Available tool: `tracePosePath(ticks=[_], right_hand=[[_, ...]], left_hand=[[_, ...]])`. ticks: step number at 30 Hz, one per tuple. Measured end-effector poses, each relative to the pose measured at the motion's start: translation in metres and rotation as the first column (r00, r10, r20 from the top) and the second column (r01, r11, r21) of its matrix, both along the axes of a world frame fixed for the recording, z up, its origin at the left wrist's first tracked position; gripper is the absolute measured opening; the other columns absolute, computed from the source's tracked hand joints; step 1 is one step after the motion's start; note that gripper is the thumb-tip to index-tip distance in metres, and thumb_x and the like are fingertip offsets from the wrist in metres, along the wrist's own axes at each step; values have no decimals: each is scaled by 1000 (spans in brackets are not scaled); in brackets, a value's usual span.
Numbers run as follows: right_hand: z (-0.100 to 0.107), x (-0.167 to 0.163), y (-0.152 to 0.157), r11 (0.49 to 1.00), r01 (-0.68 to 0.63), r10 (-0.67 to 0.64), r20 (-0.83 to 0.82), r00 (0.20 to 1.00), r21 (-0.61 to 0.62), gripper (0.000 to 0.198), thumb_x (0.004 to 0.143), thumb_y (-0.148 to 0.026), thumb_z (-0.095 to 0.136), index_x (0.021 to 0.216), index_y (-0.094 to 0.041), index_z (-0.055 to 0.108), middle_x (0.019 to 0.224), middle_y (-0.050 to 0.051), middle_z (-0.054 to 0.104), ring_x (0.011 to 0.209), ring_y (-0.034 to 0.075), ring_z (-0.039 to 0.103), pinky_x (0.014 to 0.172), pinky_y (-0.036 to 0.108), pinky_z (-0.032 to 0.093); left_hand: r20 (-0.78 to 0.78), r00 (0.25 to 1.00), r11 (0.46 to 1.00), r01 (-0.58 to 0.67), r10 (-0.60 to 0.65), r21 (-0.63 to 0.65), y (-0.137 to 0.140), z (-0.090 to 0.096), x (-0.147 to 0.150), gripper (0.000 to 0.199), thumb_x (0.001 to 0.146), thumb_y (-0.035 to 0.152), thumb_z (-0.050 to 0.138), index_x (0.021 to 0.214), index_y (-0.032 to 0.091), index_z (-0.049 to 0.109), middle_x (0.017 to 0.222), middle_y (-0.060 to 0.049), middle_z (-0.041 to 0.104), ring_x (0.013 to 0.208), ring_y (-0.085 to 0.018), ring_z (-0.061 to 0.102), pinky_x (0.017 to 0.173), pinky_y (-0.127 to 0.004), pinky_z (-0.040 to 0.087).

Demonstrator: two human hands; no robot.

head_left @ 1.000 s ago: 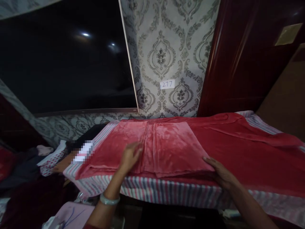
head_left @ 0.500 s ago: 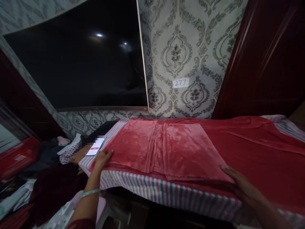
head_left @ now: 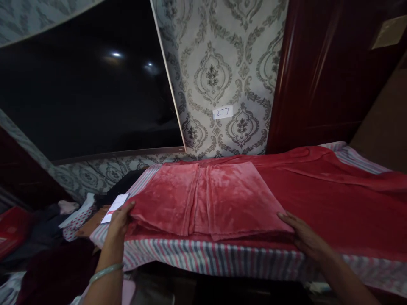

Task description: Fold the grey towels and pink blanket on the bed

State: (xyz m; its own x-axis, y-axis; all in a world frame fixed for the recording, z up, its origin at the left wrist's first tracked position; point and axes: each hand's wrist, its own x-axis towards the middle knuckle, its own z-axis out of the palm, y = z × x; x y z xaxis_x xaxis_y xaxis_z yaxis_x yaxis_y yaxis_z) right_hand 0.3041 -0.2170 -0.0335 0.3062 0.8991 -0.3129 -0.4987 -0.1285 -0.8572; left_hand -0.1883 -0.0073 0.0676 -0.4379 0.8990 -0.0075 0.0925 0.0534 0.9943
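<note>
- Before me, viewed from the head camera, a coral-red plush fabric piece (head_left: 237, 199) lies on the counter, its left and right panels folded in toward a narrow, creased strip running from near to far.
- My left hand (head_left: 119, 219) is at its near left corner, thumb on top, pinching the edge; that corner looks slightly raised, and I can't see the fingers underneath.
- My right hand (head_left: 303, 235) pinches the near right corner, thumb above and the other fingers mostly hidden below the edge.
- A broader, deeper red plush expanse (head_left: 324, 207) stretches to the right and shows along the far side; I cannot tell whether it is joined to the folded part.
- Beneath everything is the counter covered in pink, grey and white striped cloth (head_left: 203, 256), which hangs over the near edge.
- Just beside my left hand, a flat phone with a lit white screen (head_left: 115, 206) rests at the left end.
- Farther left I make out a white cloth with red dots (head_left: 78, 220) and a dark maroon fabric heap (head_left: 57, 271).
- On the far side, a large black television (head_left: 85, 93) is at left, silver-grey damask wallpaper (head_left: 211, 76) in the middle with a white "277" label (head_left: 223, 112), and glossy dark-red panelling (head_left: 311, 84) at right.
</note>
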Motion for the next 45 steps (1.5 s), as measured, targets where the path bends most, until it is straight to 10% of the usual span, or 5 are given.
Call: tracePosePath(ticks=[7,11,21,27,45], right_hand=[[0,-1,2,989,-62,61,5,998,134,37,71,-40,78,100,-20,69,106,10,75,107,31,68,91,43,58],[0,-3,3,980,-47,52,-21,998,193,37,72,-40,79,100,-19,68,105,10,75,103,31,69,88,44,59],[-9,1,11,927,33,-36,1,999,373,48,58,-47,88,93,-18,71,96,7,75,97,28,68,89,40,53],[-5,0,10,916,71,-55,-52,997,395,49,56,-40,89,96,-19,71,91,4,74,91,25,68,84,37,53],[-1,-5,-13,934,148,-113,-127,986,325,38,62,-29,75,99,-24,69,100,3,73,86,20,68,74,32,56]], left_hand=[[-560,820,949,260,-118,179,14,79,116,25,66,29,74,86,16,65,75,1,63,79,-20,61,75,-29,49],[-873,442,801,588,-208,107,-22,95,232,28,76,23,63,103,15,64,88,-4,69,84,-23,64,79,-32,49],[-936,3,244,966,-353,-89,-127,-34,374,20,83,18,59,103,18,57,108,-10,66,103,-25,60,90,-39,49],[-955,149,315,947,-258,62,-134,-45,352,42,77,12,61,118,17,50,122,-13,57,113,-27,55,97,-45,47],[-999,-16,347,937,-40,-29,-166,-67,356,62,77,15,60,138,11,49,129,-17,56,114,-32,51,92,-48,45]])
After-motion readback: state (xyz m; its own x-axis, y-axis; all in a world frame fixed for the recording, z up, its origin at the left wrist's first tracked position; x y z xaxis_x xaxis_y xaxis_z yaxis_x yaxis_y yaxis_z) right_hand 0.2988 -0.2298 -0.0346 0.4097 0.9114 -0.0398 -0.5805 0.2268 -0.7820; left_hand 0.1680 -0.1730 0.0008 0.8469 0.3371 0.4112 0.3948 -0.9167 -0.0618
